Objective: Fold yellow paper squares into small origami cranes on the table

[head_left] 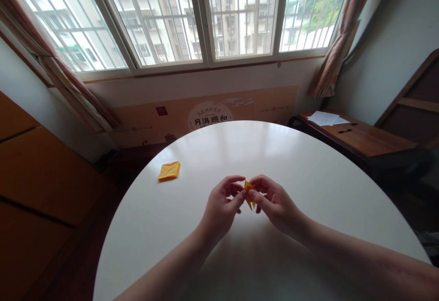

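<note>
Between my two hands, above the white table, is a small piece of folded orange paper [249,196] with pointed ends. My left hand [222,202] pinches its left side between thumb and fingers. From the other side my right hand [272,198] grips it, the thumb pressed on its front. Two points of the paper stick out downward below the thumbs. Parts of it are hidden behind my fingers. Farther left on the table lies a flat, squarish stack of orange paper [169,171], touched by neither hand.
The round white table [308,168] fills the middle of the view. At the right stands a wooden side table [370,138] with papers [325,118] and a dark pen [345,131]. A wooden cabinet [41,168] is at the left. Barred windows [240,17] run behind.
</note>
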A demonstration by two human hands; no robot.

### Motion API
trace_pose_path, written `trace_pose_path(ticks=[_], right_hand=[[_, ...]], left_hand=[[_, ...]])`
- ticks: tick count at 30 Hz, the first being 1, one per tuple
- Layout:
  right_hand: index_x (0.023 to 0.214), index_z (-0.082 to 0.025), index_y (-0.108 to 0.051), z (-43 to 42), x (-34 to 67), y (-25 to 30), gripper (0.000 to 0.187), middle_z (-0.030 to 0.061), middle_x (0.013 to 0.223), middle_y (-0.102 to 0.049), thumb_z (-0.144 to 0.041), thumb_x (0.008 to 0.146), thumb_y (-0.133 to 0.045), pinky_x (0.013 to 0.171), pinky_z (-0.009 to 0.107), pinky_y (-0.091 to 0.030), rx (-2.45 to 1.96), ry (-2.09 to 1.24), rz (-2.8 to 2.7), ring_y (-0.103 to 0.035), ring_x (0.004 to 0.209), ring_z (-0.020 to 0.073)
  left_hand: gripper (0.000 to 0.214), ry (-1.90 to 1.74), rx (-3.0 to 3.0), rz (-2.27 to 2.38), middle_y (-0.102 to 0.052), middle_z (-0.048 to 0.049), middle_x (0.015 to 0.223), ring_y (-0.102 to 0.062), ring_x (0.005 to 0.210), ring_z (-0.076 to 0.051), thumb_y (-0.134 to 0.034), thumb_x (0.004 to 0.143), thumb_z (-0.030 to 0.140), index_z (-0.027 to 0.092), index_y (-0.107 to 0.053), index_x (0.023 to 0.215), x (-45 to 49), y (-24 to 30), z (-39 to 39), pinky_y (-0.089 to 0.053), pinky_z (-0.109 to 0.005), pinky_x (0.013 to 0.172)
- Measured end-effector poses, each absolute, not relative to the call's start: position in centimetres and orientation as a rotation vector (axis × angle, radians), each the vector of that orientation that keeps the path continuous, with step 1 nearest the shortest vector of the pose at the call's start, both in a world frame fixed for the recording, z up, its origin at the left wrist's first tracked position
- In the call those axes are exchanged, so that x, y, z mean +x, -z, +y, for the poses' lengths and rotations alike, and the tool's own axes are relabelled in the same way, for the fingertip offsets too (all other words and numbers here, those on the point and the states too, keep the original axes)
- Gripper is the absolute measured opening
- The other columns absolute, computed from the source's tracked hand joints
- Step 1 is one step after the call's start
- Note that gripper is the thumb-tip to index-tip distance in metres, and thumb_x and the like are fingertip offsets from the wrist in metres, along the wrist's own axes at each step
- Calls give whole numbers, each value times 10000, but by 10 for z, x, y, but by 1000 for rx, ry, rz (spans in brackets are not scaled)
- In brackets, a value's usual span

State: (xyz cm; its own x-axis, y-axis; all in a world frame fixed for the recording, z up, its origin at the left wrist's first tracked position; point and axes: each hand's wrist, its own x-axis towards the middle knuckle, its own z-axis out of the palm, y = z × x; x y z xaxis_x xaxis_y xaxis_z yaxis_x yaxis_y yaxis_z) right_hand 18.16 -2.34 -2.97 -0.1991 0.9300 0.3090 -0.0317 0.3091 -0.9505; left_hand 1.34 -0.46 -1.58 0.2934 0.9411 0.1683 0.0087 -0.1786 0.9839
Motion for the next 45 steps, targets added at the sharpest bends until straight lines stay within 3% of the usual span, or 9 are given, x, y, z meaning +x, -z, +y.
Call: trace_pose_path(ticks=[4, 11, 14, 23, 28, 41, 45], right_hand=[[1052, -223, -605, -25, 183, 29, 210, 35, 900, -647, -409, 955, -589, 560, 260, -499, -870, -1106, -1488, -604, 691, 147], [1208, -252, -513, -28, 181, 26, 335, 61, 1009, -672, -392, 928, -634, 616, 277, -531, -941, -1183, -1550, -643, 872, 198], [1221, -251, -504, -27, 180, 28, 334, 50, 966, -673, -367, 934, -629, 616, 274, -529, -958, -1173, -1534, -643, 858, 193], [1203, -244, -511, -25, 181, 33, 320, 13, 877, -653, -277, 908, -632, 620, 290, -543, -982, -1046, -1467, -642, 780, 181], [1130, -250, -516, -22, 182, 35, 267, 4, 868, -673, -220, 890, -628, 624, 288, -543, -974, -958, -1523, -669, 774, 181], [1010, -246, -530, -27, 178, 31, 188, 10, 873, -695, -161, 873, -627, 606, 256, -555, -999, -684, -1676, -703, 758, 170], [1025, -250, -528, -30, 178, 30, 209, 12, 892, -691, -138, 870, -611, 587, 245, -549, -989, -659, -1701, -698, 757, 166]], left_hand=[[329, -1109, 1496, 956, -676, -33, 777, -611, 664, -146, -734, 814, 337, 158, -641, 1075, 14, 14, -6, -504, -208, 499], [233, -1207, 1641, 1065, -691, -24, 773, -641, 659, -149, -701, 841, 296, 178, -664, 1039, 14, 9, -9, -509, -225, 543], [212, -1232, 1730, 1101, -701, -18, 774, -667, 680, -155, -680, 846, 252, 194, -667, 1049, 13, 8, -11, -516, -226, 568], [409, -1241, 1828, 1156, -698, -6, 797, -671, 690, -153, -643, 805, 155, 206, -587, 1206, 16, 10, -14, -515, -210, 549], [412, -1153, 1858, 1133, -685, -32, 892, -678, 777, -178, -612, 819, 164, 223, -592, 1226, 16, 13, -15, -531, -226, 563], [203, -1232, 1866, 1163, -746, -19, 819, -683, 691, -155, -594, 761, 72, 182, -715, 880, 20, 6, -17, -513, -223, 589], [206, -1247, 1851, 1155, -745, -13, 801, -688, 702, -151, -595, 735, 56, 178, -710, 854, 18, 5, -16, -516, -221, 613]])
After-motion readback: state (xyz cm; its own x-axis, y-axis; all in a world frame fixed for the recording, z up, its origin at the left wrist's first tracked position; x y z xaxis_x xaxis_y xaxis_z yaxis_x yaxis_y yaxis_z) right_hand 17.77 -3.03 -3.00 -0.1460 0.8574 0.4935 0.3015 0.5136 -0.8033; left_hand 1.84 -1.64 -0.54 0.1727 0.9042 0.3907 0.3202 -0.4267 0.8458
